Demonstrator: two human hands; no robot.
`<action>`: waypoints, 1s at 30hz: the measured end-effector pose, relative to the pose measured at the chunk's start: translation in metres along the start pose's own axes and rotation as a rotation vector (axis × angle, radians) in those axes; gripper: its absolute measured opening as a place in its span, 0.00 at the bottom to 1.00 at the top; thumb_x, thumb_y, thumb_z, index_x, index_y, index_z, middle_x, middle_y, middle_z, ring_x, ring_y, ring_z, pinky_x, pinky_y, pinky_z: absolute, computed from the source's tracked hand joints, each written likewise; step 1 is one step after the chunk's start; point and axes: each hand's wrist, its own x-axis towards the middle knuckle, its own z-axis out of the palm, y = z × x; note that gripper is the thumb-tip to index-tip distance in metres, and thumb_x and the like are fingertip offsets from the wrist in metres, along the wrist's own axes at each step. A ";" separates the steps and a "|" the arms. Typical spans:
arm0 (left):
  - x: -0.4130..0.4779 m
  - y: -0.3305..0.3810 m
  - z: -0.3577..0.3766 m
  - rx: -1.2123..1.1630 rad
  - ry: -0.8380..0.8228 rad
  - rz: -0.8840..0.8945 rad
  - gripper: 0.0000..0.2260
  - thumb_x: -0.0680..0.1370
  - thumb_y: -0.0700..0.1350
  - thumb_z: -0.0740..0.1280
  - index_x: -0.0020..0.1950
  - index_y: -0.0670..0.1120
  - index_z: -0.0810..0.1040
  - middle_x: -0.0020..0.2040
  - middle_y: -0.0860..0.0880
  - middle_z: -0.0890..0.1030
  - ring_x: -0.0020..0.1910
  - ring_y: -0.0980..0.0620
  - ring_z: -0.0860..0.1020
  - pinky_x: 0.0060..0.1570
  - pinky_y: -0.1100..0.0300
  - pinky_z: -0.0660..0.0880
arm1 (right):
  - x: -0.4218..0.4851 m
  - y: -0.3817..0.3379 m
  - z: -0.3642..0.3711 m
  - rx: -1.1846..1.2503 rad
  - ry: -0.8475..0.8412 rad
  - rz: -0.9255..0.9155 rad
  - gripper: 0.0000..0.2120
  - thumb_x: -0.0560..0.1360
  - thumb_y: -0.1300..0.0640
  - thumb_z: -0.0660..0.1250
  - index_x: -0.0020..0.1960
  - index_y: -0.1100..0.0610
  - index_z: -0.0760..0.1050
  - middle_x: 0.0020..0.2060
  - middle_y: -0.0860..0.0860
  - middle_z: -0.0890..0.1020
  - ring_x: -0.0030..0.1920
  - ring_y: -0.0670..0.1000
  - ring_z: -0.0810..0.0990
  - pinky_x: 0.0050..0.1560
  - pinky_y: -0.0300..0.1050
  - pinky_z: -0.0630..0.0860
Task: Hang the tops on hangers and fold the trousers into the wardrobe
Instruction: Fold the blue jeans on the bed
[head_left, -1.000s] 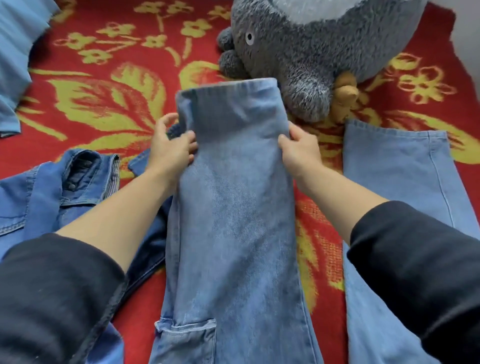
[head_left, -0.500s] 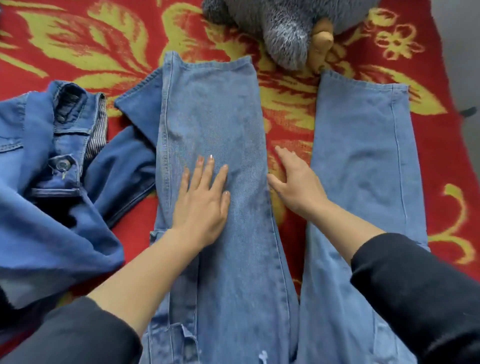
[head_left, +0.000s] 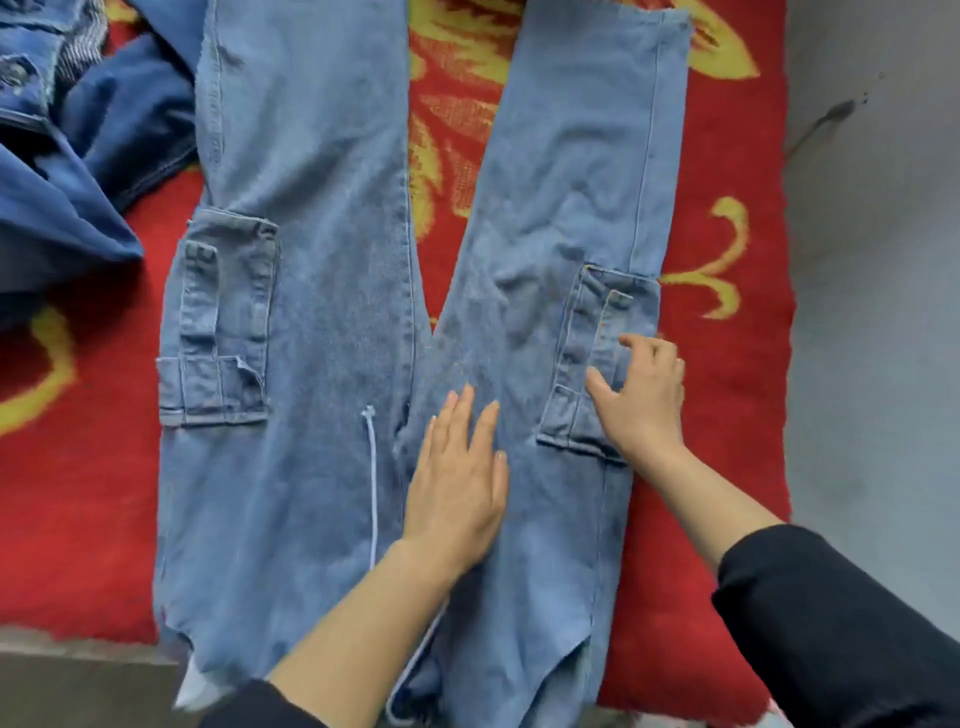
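Trousers (head_left: 322, 260) lie flat on the red blanket (head_left: 78, 493), waist twd the person, legs running straight away & splayed in a V, so the long axis is near-to-far. Head view: left hand (head_left: 457, 483) lies palm down, fingers straight, on the inner thigh of the right leg, just beside the crotch seam. Right hand (head_left: 641, 400) sits on that leg's side pocket (head_left: 582, 364), fingers spread & lightly bent, pinching nothing I can see. Prob next: leg over leg along the seam. Right hand is nearer the outer edge; left pins the middle.
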 end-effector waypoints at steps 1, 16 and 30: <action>-0.020 0.017 0.016 -0.009 -0.004 -0.015 0.24 0.82 0.47 0.56 0.77 0.45 0.57 0.78 0.43 0.50 0.78 0.46 0.46 0.75 0.57 0.41 | -0.013 0.019 -0.006 0.027 -0.020 0.032 0.24 0.73 0.53 0.70 0.66 0.59 0.69 0.61 0.59 0.70 0.63 0.60 0.68 0.61 0.52 0.65; -0.126 0.105 0.135 0.094 -0.276 -0.621 0.38 0.70 0.66 0.65 0.71 0.52 0.51 0.64 0.46 0.59 0.61 0.43 0.61 0.52 0.46 0.70 | -0.099 0.066 0.005 0.524 -0.434 0.385 0.12 0.71 0.59 0.68 0.53 0.57 0.70 0.49 0.56 0.80 0.47 0.55 0.82 0.47 0.57 0.80; -0.144 -0.009 -0.010 -0.878 -0.521 -0.423 0.18 0.66 0.31 0.62 0.48 0.49 0.78 0.38 0.55 0.77 0.36 0.56 0.74 0.36 0.64 0.68 | -0.085 -0.034 -0.024 0.498 -0.237 0.355 0.03 0.65 0.66 0.65 0.39 0.65 0.73 0.34 0.63 0.79 0.24 0.58 0.80 0.26 0.49 0.78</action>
